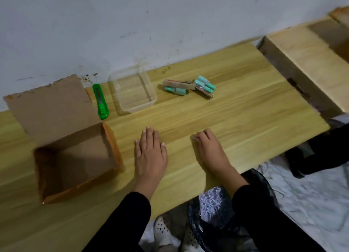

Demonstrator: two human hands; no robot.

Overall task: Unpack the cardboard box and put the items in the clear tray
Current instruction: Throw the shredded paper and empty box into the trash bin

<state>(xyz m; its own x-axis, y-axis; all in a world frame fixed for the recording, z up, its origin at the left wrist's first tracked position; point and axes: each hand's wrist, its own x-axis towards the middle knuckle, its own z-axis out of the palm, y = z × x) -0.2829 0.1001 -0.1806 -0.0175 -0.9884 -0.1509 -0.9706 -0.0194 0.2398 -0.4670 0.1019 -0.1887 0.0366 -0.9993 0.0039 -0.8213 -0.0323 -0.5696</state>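
Observation:
An open cardboard box (75, 157) stands at the left of the wooden table, flap raised toward the wall; its inside looks bare. The clear tray (132, 90) sits near the wall with nothing in it. To its right lie two packs of teal cylinders on brown card, one pack (177, 87) beside the other pack (204, 87). My left hand (151, 155) rests flat on the table just right of the box, fingers spread. My right hand (211, 151) lies on the table near the front edge, fingers loosely curled, holding nothing.
A green utility knife (101, 101) lies between the box flap and the tray. A second wooden surface (306, 62) adjoins at the right with a gap. A black plastic bag (217, 214) sits below the table's front edge. The wall runs along the back.

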